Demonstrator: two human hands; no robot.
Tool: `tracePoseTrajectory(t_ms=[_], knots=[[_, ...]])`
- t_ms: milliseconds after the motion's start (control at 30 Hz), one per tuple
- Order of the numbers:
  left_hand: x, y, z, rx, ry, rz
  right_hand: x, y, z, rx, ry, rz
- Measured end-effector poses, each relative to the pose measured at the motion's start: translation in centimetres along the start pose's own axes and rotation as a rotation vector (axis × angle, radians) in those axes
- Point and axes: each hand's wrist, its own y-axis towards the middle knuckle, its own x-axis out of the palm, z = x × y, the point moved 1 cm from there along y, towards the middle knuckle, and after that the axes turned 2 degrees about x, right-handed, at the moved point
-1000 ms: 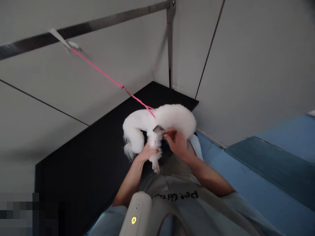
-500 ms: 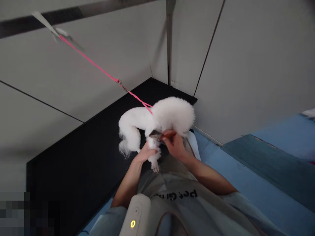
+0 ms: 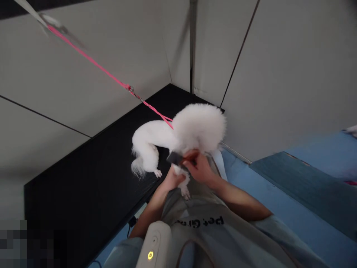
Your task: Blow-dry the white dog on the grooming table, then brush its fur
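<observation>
A fluffy white dog [image 3: 199, 126] stands on a black table [image 3: 78, 193], its head end toward the right. My left hand [image 3: 172, 180] is wrapped round one of its front legs [image 3: 184, 183], whose paw points down over my apron. In my right hand [image 3: 201, 169] is a slicker brush [image 3: 175, 158] with a flat grey head and a reddish-brown handle. The brush head lies at the top of the held leg, just above my left hand. Its bristles are hidden from me.
A pink leash [image 3: 95, 63] runs from the dog up to a rail [image 3: 50, 6]. Grey walls [image 3: 290, 67] meet behind the table, beside an upright metal post [image 3: 192, 48]. A white device with a yellow light [image 3: 154, 242] hangs at my chest. A teal mat [image 3: 306, 190] lies on the blue floor.
My left hand and the held leg have shifted slightly right and toward me. The brush head has turned and shows more of its flat back. The dog's rear paw now shows on the table.
</observation>
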Motion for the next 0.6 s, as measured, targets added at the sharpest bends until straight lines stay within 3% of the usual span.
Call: tracePoseTrajectory(t_ms=[67,233,367,500,533,600], knots=[[0.4,0.0,-0.1,0.027,-0.034,0.04,0.1,-0.3,0.0,0.068,-0.045,-0.068],[0.6,0.8,0.1,0.029,-0.043,0.147,-0.5,-1.8,0.4,0.038,0.067,0.009],[0.4,1.2,0.0,0.001,-0.018,0.143,-0.9,-1.6,2.2,0.201,0.179,-0.051],[0.2,0.5,0.0,-0.036,-0.028,0.14,-1.3,-1.0,3.2,0.188,0.093,0.276],[0.2,0.3,0.1,-0.046,-0.03,0.121,-1.2,-0.9,3.2,0.181,0.104,0.28],[0.3,-0.2,0.2,-0.067,-0.038,0.065,-1.0,-0.9,2.9,0.196,0.142,0.092]])
